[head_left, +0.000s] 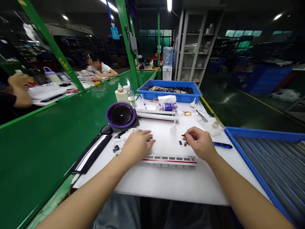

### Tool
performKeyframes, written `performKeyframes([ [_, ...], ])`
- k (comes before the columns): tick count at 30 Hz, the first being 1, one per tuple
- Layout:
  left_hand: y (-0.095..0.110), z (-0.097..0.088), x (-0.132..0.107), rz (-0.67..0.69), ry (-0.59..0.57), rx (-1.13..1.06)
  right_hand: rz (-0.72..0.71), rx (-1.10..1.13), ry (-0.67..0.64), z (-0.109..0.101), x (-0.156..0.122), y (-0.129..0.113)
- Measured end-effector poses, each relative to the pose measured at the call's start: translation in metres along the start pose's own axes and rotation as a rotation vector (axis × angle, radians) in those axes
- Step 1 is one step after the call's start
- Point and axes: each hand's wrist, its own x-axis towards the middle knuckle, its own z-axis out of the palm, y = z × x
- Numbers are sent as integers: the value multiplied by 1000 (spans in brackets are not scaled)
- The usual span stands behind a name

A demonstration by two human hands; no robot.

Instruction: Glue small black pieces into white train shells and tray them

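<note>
A long white slotted strip with a red line [169,159] lies nearest on the white desk [166,186]. Just beyond it the left hand [137,144] rests flat, fingers loosely spread and holding nothing. The right hand [199,143] pinches a small black piece [183,135], which seems to be piece-fitting work needing fine aim. A blue-handled tool [222,145] lies to the right, and a purple-rimmed round dish [120,115] and a blue plastic bin [170,92] stand farther off.

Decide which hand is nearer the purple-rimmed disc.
Left. The left hand rests just in front of the purple-rimmed disc; the right hand is farther right, pinching a small black piece.
</note>
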Motion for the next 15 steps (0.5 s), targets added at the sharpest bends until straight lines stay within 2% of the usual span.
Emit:
performKeyframes([
  [3, 22, 17, -27, 353, -83, 7, 116, 161, -51, 3, 4, 3],
  [5, 31, 29, -39, 459, -85, 63, 131, 197, -58, 2, 8, 6],
  [7, 35, 38, -43, 439, -35, 141, 80, 182, -43, 0, 10, 7],
  [9, 33, 41, -44, 411, 11, 212, -31, 139, -24, -2, 9, 5],
  [12, 23, 33, -46, 362, 81, 312, -226, 59, -60, -1, 2, -2],
  [15, 7, 24, -54, 298, 131, 408, -398, -49, -172, 7, -6, -6],
])
